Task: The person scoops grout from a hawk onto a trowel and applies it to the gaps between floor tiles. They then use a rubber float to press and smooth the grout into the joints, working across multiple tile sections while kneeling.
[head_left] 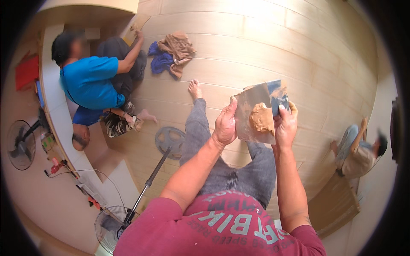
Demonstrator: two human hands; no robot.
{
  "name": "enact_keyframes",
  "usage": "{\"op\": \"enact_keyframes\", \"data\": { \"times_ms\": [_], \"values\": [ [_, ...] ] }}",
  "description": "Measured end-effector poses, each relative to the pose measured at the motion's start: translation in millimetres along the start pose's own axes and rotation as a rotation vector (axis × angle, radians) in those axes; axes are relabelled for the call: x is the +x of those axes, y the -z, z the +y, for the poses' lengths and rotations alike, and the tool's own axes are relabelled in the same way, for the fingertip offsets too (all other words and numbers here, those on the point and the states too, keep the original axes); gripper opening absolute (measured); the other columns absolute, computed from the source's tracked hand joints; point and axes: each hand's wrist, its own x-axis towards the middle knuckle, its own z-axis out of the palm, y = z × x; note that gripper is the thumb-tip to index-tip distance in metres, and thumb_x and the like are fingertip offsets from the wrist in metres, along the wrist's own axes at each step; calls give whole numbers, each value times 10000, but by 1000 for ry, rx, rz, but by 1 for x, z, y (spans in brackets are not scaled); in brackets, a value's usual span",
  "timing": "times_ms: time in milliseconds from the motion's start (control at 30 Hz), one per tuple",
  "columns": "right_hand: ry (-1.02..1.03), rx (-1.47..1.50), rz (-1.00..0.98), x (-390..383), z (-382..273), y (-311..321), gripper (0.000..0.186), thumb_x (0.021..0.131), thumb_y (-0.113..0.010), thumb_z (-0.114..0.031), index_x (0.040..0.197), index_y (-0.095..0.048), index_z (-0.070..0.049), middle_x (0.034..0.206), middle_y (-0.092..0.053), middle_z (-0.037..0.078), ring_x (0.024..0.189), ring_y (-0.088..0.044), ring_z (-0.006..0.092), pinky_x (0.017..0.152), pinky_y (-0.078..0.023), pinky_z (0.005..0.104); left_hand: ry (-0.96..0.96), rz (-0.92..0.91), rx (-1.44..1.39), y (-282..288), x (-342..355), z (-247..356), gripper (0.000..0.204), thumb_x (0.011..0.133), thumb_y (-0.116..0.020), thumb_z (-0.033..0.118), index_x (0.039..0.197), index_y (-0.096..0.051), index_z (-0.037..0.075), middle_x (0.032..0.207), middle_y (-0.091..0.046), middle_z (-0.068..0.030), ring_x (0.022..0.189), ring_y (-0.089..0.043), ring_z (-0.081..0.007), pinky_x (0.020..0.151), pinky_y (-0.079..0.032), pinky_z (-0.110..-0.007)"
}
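Observation:
My left hand (225, 123) is closed on the left edge of a thin grey rectangular plate (248, 104), its thumb lying on the face. A thick lump of tan putty (262, 118) sticks to the plate's right part. In my right hand (286, 128) is a flat blue-grey scraper (275, 87), pinched near its lower right corner and smeared with the same putty. The scraper overlaps the plate's right edge, partly behind it. Both are up in front of me, above my legs; whether they touch cannot be made out.
Left, a person in a blue shirt (92, 81) sits low on the wood-look floor (239, 38). Ahead lies a heap of brown and blue cloth (173, 53). A standing fan (113, 226) with a round base (169, 143) is near my left leg. Another person (356, 155) crouches right, by a brown panel (335, 205).

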Motion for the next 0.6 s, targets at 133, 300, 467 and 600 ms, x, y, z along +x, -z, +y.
{"op": "enact_keyframes", "data": {
  "times_ms": [133,300,467,600],
  "values": [
    [47,-282,-41,35,87,-108,374,1008,-644,-83,1312,-427,-90,1057,-668,93,897,-670,137,800,-571,309,-195,150,22,96,31,84,556,1117,-412,419,1452,-491,-19,1443,-573,-115,1314,-559,-219,1129,-429,-378],
    [-410,-276,-259,84,212,-202,387,1040,-622,-182,1374,-439,-116,1165,-659,150,1012,-660,194,878,-548,332,-309,430,36,225,44,166,574,1114,-424,415,1456,-481,-43,1465,-532,-131,1362,-509,-238,1150,-397,-374],
    [-206,-926,-256,221,356,-235,808,949,-709,-477,1553,-327,-100,1384,-561,282,1260,-574,334,1017,-495,451,-390,743,-117,318,22,205,622,1097,-434,452,1480,-445,-39,1500,-485,-148,1380,-489,-279,1169,-380,-411],
    [518,-1800,-667,313,468,-296,1195,745,-852,-596,1637,-191,-154,1602,-291,330,1500,-259,511,1167,-344,598,-466,922,-61,358,7,189,638,1090,-433,465,1487,-431,-35,1512,-463,-164,1397,-464,-294,1172,-379,-432]
  ]
}}
